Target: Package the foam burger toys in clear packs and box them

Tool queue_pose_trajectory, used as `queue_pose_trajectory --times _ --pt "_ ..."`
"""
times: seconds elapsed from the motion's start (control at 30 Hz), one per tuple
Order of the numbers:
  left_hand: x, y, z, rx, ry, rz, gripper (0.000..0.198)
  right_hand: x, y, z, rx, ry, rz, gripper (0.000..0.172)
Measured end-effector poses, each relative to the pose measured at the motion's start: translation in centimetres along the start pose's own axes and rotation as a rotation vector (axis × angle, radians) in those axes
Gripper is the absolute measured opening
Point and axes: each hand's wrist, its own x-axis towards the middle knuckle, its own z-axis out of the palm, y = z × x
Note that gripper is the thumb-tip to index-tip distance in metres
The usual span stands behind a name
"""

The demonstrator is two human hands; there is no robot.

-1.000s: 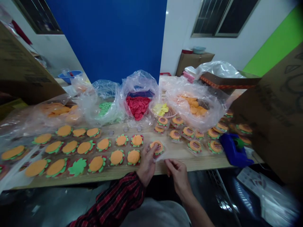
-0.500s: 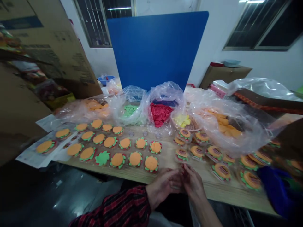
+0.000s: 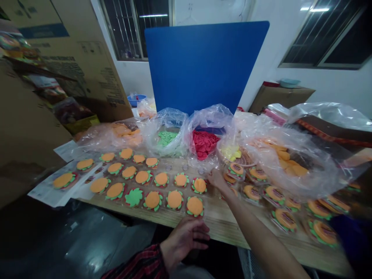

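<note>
Apart they go: half a second ago both hands met near the front edge, and now the right hand (image 3: 216, 179) has stretched forward while the left hand (image 3: 186, 237) has shifted leftward. Behind it all stands the blue panel (image 3: 203, 66), with the wooden table (image 3: 217, 219) in front. Clear bags line the back, one of red pieces (image 3: 205, 144), another of green pieces (image 3: 167, 138). Left hand: fingers loosely curled, nothing in them! Right hand: blurred at the fingertips, so I cannot tell whether it grips anything. Rows of orange-topped burgers (image 3: 195, 206) lie to the left, the nearest just beyond the left hand; labelled burgers (image 3: 284, 219) crowd the right. Smallest, a clear disc (image 3: 201, 171) sits just beside the right fingertips.
</note>
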Motion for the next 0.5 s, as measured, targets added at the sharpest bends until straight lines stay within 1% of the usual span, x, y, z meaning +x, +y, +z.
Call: queue_pose_trajectory --times 0.1,0.2,0.3,0.4,0.5 --pt "0.1 0.1 -0.2 -0.021 -0.007 0.006 0.025 0.9 0.3 0.8 0.010 -0.007 0.020 0.019" --pt "0.3 0.4 -0.3 -0.025 -0.021 -0.009 0.021 0.5 0.4 0.8 0.078 0.019 -0.016 0.016" --pt "0.8 0.6 -0.3 -0.029 -0.038 -0.002 0.020 -0.1 0.4 0.3 0.193 0.041 -0.040 0.011" --pt "1.4 0.7 -0.1 -0.049 -0.024 0.024 0.018 -0.2 0.6 -0.4 0.334 0.079 -0.029 0.007" --pt "2.4 1.1 0.2 -0.063 -0.022 0.025 0.013 0.2 0.7 -1.4 0.481 0.134 0.015 0.011"
